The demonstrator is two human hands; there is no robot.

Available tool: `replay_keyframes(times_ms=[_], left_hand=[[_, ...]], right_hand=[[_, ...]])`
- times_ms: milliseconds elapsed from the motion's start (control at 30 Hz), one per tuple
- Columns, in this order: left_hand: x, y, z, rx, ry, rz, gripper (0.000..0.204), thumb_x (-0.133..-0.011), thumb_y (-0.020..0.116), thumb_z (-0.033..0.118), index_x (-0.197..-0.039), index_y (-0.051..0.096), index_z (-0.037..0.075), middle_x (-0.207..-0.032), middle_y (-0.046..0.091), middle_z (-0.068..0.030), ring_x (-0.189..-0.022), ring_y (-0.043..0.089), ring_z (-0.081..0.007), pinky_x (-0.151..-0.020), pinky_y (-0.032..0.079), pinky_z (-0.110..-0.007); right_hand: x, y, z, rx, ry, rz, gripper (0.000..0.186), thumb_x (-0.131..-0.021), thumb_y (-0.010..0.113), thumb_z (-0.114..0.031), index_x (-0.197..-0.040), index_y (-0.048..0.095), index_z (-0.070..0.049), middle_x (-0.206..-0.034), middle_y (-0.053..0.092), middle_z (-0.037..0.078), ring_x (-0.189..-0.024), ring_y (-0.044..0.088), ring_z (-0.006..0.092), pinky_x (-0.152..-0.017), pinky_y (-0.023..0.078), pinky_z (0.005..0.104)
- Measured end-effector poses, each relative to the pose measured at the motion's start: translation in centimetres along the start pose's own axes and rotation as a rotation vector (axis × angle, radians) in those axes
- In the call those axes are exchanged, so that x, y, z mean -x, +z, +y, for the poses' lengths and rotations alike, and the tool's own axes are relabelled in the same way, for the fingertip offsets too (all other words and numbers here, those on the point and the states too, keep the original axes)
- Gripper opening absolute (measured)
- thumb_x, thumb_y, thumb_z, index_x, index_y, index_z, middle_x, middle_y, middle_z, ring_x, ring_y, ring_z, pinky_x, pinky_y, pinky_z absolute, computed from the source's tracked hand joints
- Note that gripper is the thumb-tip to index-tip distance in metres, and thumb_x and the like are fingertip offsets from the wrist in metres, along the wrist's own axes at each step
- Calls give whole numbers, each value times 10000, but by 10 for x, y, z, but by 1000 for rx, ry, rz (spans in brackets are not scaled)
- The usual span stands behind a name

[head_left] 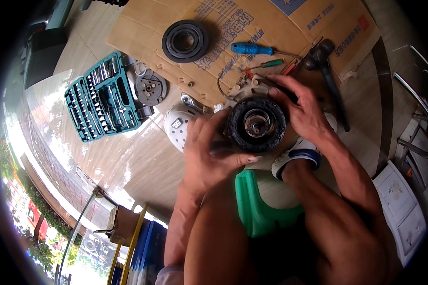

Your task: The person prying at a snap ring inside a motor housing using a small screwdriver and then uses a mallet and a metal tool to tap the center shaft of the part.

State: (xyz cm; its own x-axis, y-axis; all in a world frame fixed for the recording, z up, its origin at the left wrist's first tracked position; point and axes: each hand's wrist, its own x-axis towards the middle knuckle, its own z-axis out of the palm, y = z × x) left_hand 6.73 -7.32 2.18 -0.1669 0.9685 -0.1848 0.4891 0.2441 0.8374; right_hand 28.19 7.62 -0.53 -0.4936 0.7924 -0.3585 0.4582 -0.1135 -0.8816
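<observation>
Between my feet stands a car air-conditioning compressor, its pale metal body [253, 87] partly hidden behind a round black coil ring [235, 128] on its front. In the middle of the ring a shaft end shows inside a metal bore. My left hand [205, 154] is curved round the ring's left side, thumb along its lower edge. Against the upper right of the compressor lies my right hand [299, 107], fingers bent over the body. A black grooved pulley [169, 42] rests on the cardboard [142, 33] beyond. A round clutch plate [150, 89] lies to the left.
An open green socket set [110, 90] lies at left. A blue-handled screwdriver [252, 48], a green-handled screwdriver [272, 63] and a black-headed hammer [335, 83] lie at far right. Light clogs [173, 124] are on my feet. A green stool [252, 204] is beneath me.
</observation>
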Motion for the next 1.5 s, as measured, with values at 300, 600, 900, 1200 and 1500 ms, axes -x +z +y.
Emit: replay_keyframes(times_ms=[300,600,900,1200,1500], left_hand=[[16,-5,8,581,-401,-97,823,-809,966,213,-1502,598,-35,-1193,739,-146,-1097,731,-219,-973,583,-370],[19,-6,-5,530,-270,-106,634,-888,849,71,-1478,635,-15,-1150,726,-118,-997,717,-200,-910,565,-331],[15,-8,-7,804,-391,-127,700,-907,818,133,-1531,562,-54,-1248,687,-117,-1086,695,-205,-1000,539,-338],[14,-4,-6,878,-382,-74,638,-949,837,185,-1491,603,-60,-1223,676,-82,-1100,687,-190,-1002,536,-332],[13,1,-2,808,-424,22,524,-969,834,164,-1423,674,-42,-1131,713,-53,-1039,713,-165,-964,550,-308]], right_hand=[[26,-18,-64,284,-372,-156,882,-869,900,-440,-1543,533,-5,-1472,635,218,-1352,625,359,-1133,496,464],[34,11,-46,431,-429,-166,1298,-636,1031,-160,-1687,279,-44,-1576,541,198,-1426,552,401,-1199,453,492],[31,-5,-53,401,-387,-244,1267,-675,1023,-221,-1693,291,-40,-1566,563,213,-1472,530,387,-1220,438,473],[13,-58,-29,509,-344,-40,685,-950,838,-361,-1481,603,1,-1389,669,222,-1283,655,384,-1084,523,451],[21,-57,-5,660,32,-75,530,-1006,759,-292,-1427,629,2,-1374,679,186,-1284,644,378,-1074,516,443]])
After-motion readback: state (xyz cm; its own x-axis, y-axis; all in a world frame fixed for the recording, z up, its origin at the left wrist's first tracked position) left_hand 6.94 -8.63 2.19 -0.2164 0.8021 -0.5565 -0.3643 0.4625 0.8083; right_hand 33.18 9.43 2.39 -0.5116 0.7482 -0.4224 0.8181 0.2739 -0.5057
